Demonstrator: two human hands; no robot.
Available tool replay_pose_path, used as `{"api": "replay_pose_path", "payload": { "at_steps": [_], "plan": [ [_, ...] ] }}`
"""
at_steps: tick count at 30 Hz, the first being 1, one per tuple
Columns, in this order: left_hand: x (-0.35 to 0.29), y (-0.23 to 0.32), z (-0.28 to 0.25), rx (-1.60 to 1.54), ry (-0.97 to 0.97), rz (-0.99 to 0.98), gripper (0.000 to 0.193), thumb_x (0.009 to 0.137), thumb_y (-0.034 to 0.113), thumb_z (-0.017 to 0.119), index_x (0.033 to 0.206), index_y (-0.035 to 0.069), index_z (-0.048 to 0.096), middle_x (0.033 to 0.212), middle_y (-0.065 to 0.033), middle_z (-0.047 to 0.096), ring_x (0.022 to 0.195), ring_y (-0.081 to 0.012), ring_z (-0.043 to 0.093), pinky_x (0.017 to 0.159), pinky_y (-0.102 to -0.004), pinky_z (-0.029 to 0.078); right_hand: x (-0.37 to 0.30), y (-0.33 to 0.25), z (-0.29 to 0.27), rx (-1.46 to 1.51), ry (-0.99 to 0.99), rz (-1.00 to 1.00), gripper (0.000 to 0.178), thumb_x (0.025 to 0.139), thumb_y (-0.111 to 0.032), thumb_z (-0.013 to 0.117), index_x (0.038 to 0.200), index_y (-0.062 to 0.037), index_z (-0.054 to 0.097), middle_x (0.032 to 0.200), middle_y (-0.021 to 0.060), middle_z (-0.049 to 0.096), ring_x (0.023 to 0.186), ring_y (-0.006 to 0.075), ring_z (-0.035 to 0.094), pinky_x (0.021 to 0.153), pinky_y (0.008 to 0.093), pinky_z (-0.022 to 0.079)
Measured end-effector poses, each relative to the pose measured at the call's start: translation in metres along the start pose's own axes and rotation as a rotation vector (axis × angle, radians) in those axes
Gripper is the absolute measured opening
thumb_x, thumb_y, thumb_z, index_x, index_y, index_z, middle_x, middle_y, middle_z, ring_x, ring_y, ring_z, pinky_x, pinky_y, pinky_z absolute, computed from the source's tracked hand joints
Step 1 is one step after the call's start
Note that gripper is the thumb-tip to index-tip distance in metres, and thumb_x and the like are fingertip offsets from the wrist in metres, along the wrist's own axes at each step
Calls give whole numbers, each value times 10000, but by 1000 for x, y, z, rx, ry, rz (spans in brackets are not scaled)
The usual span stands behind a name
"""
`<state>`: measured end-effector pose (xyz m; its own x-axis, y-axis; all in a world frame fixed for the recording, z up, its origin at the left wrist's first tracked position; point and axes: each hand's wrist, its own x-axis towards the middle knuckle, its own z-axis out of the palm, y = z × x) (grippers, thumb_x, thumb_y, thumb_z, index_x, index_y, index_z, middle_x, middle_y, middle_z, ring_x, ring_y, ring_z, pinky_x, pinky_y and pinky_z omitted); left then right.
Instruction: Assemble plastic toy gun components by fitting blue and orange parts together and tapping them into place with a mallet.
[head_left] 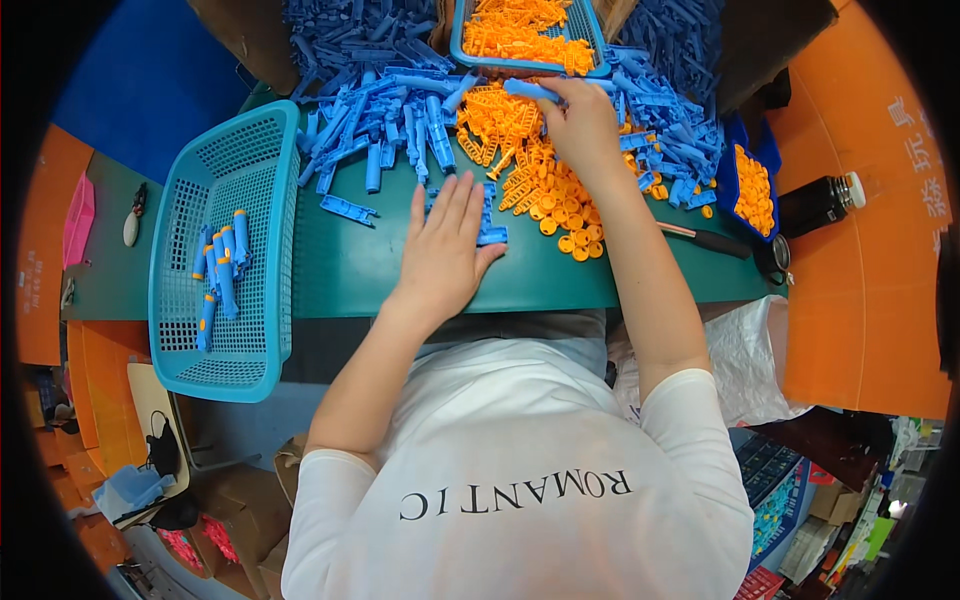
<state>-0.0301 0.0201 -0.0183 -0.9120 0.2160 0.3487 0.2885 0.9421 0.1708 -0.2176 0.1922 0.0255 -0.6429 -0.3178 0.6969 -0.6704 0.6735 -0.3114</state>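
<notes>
My left hand lies nearly flat on the green tabletop, fingers stretched forward. Beside its index finger and thumb is a blue plastic half-shell, partly covered by the hand. Farther forward, my right hand pinches a long blue plastic piece between thumb and fingers, above the heap. Orange ladder-shaped parts are piled below and left of that hand. Small round orange caps spread toward me beside the right forearm. Loose blue shells form a heap beyond my left hand.
A turquoise basket at the left holds several blue pieces with orange ends. Another basket of orange parts stands at the back. To the right are more blue shells, a blue bin of orange caps, a black-handled tool and a dark bottle.
</notes>
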Motion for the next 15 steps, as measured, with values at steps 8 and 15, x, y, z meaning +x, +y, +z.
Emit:
{"api": "replay_pose_path", "payload": {
  "at_steps": [8,15],
  "plan": [
    [6,18,-87,-484,463,49,583,924,160,691,1439,-15,479,1483,-181,484,1357,-340,477,1161,-486,336,-29,-47,-61,197,-51,68,282,855,-108,746,1122,-20,725,1094,129,701,959,265,642,827,366,519],
    [-71,69,-191,-1058,1178,196,403,987,258,572,1371,135,562,1409,-57,560,1319,-207,503,1114,-430,352,-82,-92,-71,546,-351,241,222,865,-30,730,1083,9,722,1063,112,705,841,184,660,724,272,521]
  ]
}}
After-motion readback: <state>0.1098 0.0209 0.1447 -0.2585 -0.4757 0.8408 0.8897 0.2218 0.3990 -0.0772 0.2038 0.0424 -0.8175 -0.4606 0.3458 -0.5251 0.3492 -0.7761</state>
